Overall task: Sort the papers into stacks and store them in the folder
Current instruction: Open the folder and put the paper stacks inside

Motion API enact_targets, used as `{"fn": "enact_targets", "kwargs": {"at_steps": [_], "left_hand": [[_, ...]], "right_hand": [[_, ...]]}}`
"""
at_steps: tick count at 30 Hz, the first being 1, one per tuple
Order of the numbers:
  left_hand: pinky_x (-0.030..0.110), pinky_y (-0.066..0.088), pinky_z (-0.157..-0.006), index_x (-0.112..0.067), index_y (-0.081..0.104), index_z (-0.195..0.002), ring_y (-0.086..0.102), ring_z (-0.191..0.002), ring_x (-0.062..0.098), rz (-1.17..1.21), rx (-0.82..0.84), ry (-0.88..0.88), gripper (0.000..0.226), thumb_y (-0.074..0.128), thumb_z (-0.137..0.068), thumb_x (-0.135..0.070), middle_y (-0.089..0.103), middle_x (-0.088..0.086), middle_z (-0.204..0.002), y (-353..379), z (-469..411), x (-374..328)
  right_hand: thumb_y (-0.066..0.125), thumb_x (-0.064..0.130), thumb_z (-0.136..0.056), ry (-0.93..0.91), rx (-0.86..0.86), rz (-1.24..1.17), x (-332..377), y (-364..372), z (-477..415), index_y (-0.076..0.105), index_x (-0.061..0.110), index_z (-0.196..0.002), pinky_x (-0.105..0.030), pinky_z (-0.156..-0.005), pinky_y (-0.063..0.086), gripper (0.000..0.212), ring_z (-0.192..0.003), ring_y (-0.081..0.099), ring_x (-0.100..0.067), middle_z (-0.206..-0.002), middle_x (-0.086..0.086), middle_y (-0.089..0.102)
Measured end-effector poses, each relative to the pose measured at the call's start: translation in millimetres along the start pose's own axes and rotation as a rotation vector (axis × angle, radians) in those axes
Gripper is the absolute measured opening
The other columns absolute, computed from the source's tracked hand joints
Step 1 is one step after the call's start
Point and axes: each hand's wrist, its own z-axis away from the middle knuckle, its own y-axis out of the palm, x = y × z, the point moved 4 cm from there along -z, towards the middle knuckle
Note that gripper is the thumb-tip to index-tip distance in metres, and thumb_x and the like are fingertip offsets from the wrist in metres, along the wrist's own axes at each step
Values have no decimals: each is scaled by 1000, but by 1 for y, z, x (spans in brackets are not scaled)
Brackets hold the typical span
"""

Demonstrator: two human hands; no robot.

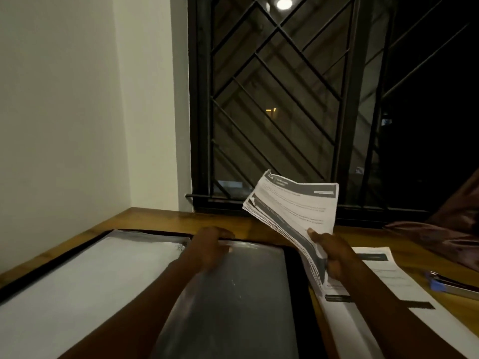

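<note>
An open black folder point(295, 281) lies on the wooden table, its left side showing a white sheet point(85, 275) and its right side a clear plastic sleeve point(233, 294). My left hand point(210, 247) grips the top edge of that sleeve, fingers curled over it. My right hand point(329, 252) holds a stack of printed papers point(295, 211) lifted above the table, thumb on top, the sheets fanning upward toward the window. Another pile of printed papers point(383, 288) lies flat on the table, right of the folder.
A wooden table point(155, 218) runs up to a barred dark window point(277, 107); a white wall stands on the left. Maroon cloth point(440, 234) lies at the far right, with a blue-tipped object point(445, 283) in front of it.
</note>
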Motion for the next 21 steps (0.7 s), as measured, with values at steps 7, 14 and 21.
{"fn": "enact_targets", "kwargs": {"at_steps": [7,14,21], "left_hand": [[37,46,-99,-42,65,-89,59,-109,12,8,-98,-27,18,78,-76,-41,64,-11,-109,23,-22,12],[44,49,-88,-34,53,-55,54,-82,7,41,-212,48,34,84,-67,-26,55,-16,-79,20,-21,12],[31,44,-78,-37,58,-53,56,-71,-1,-10,-320,138,38,71,-78,-12,58,-22,-57,19,-20,17]], "right_hand": [[60,11,-91,-4,53,-211,-19,-5,-4,59,10,-124,-41,-78,58,33,-103,64,-34,-115,-14,67],[71,13,-76,23,119,-324,-17,-4,2,60,9,-124,-45,-80,57,49,-105,64,-34,-112,-15,69],[62,12,-88,20,122,-280,-17,-3,8,63,12,-119,-40,-68,59,32,-93,69,-31,-108,-13,71]]}}
